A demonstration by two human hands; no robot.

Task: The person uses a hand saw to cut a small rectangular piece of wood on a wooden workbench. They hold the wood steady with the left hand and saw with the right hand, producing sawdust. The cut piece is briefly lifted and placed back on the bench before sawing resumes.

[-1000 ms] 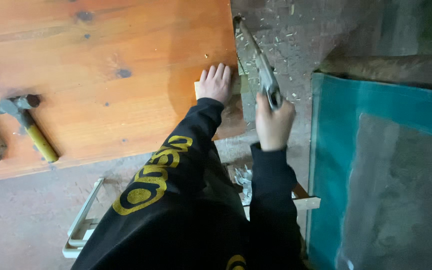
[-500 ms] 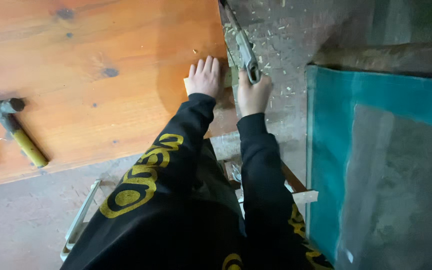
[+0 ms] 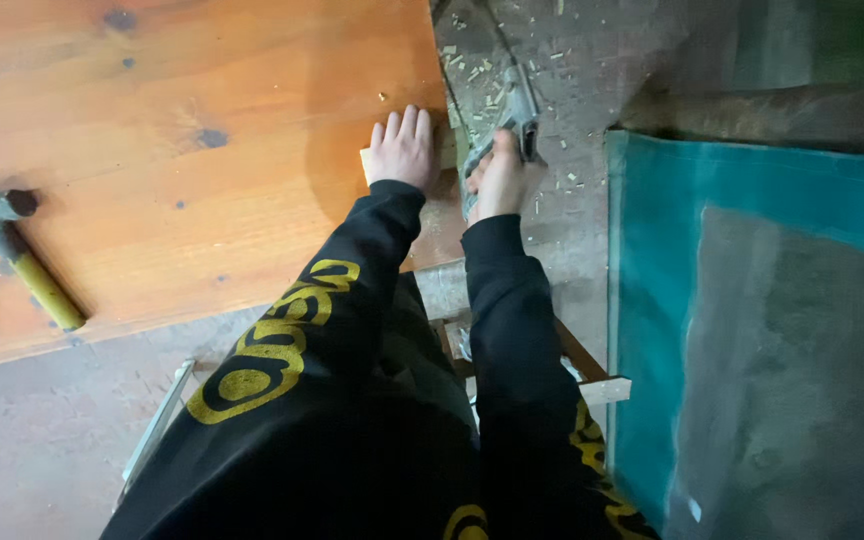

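You wear a black long-sleeved top, loose and soft like a sweatshirt, and it fills the lower middle of the view. Both sleeves run all the way down to your wrists and end in snug cuffs. Your left sleeve (image 3: 312, 320) carries large yellow outlined lettering that runs along its length from the upper arm toward the forearm. Your right sleeve (image 3: 512, 330) is plain black along the forearm, with more yellow marking showing near the elbow and upper arm at the lower edge. Your left hand (image 3: 404, 150) and right hand (image 3: 500, 178) are bare, with no gloves, rings or watch showing.
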